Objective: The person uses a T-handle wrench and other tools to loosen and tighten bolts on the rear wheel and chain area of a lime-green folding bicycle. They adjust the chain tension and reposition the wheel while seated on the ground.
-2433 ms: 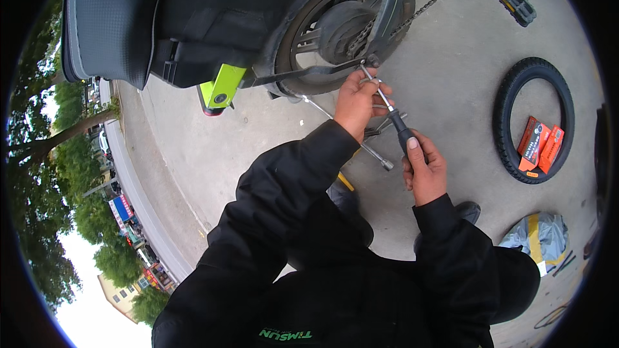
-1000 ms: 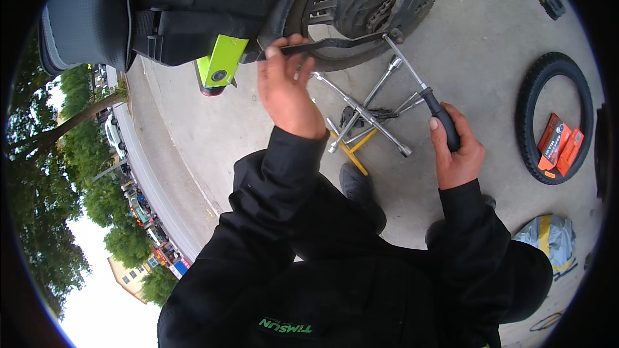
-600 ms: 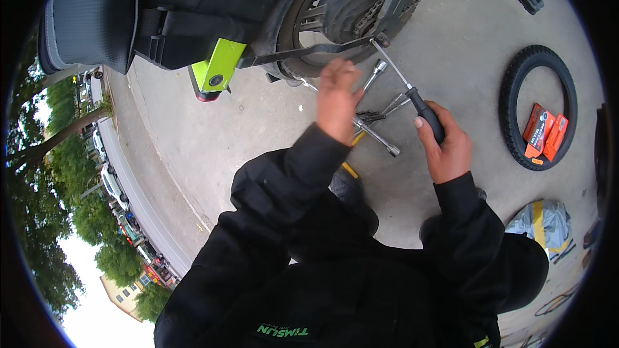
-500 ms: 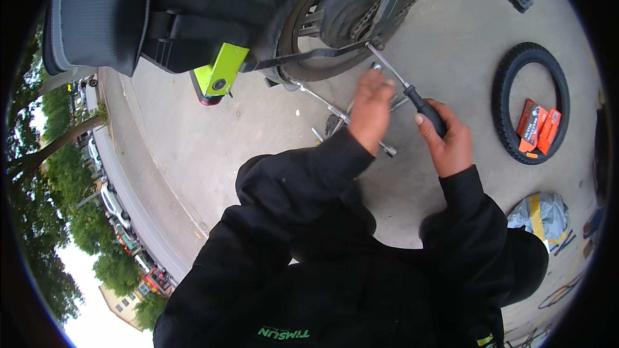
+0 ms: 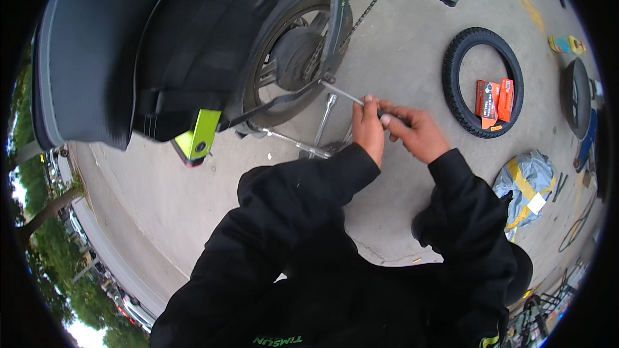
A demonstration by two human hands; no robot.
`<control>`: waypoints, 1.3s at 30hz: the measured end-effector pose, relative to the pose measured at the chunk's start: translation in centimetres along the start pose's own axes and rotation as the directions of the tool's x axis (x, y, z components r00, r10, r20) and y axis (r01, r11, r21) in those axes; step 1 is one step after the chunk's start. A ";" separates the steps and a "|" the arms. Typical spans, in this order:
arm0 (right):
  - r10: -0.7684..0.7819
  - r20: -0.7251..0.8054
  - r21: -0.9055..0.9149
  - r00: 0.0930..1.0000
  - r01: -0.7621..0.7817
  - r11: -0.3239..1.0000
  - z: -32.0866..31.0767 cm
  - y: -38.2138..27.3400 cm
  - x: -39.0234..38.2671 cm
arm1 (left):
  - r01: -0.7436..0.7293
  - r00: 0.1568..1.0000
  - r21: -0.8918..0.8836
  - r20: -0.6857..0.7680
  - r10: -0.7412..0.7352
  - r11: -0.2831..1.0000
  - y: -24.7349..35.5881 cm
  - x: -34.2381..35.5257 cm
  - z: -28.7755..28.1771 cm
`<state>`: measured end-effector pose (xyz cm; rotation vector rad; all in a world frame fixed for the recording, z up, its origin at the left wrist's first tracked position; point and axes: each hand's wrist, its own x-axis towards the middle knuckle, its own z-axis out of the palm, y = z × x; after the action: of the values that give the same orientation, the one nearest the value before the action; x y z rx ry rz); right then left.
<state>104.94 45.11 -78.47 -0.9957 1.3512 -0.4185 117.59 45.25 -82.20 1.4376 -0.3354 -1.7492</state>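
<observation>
I've got a silver-shafted, dk-handled screwdriver (image 5: 342, 92), blk tyre (image 5: 452, 80) & red-orange boxes (image 5: 488, 100). Tail plate (image 5: 206, 130): lime grn. Bag (image 5: 537, 166): gry w/ yel tape (image 5: 521, 182).

Roadside repair spot, outdoors: concrete ground (image 5: 406, 42); road (image 5: 119, 264), cars (image 5: 138, 313) and trees (image 5: 58, 264) beyond its left edge; on it, pedalled two-wheeler (image 5: 90, 58), loose tyre (image 5: 452, 80), metal cross wrench (image 5: 325, 118).
</observation>
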 end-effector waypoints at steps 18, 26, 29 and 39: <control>-0.058 -0.454 -0.748 0.889 -0.345 0.567 -0.1 16.0 3.3 | -0.573 0.791 0.465 0.530 0.307 0.674 -0.1 1.6 1.1; -0.158 -0.514 -0.500 0.843 -0.145 0.854 -1.1 17.7 10.9 | -0.389 0.865 0.571 0.497 0.073 0.723 -0.2 0.9 0.7; 0.260 -0.429 0.563 0.865 0.031 0.826 -12.6 9.1 14.8 | -0.488 0.843 0.539 0.494 0.212 0.687 -0.1 0.8 0.4; 0.136 -0.660 0.569 0.739 0.373 0.733 -23.1 -0.7 24.6 | -0.242 0.970 0.829 0.191 0.151 0.505 2.0 -3.7 -1.0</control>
<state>89.12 17.94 -90.85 -0.2910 1.5660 -1.3879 119.36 46.97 -78.61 1.8576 -1.5393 -1.4850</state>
